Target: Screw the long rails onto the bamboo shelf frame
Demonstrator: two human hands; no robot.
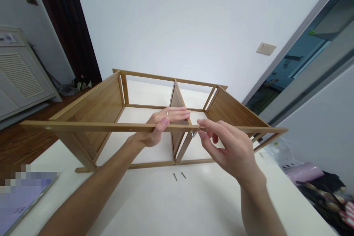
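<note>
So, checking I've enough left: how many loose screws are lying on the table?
2. One screw and a second screw lie side by side on the white table, just in front of the bamboo shelf frame. More may be hidden behind the frame.

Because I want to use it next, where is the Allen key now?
In the head view, the right hand pinches the Allen key at the bamboo frame's front rail.

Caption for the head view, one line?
Left hand grips a wooden shelf rail; right fingers hold an Allen key at its joint; two screws lie below.
</note>
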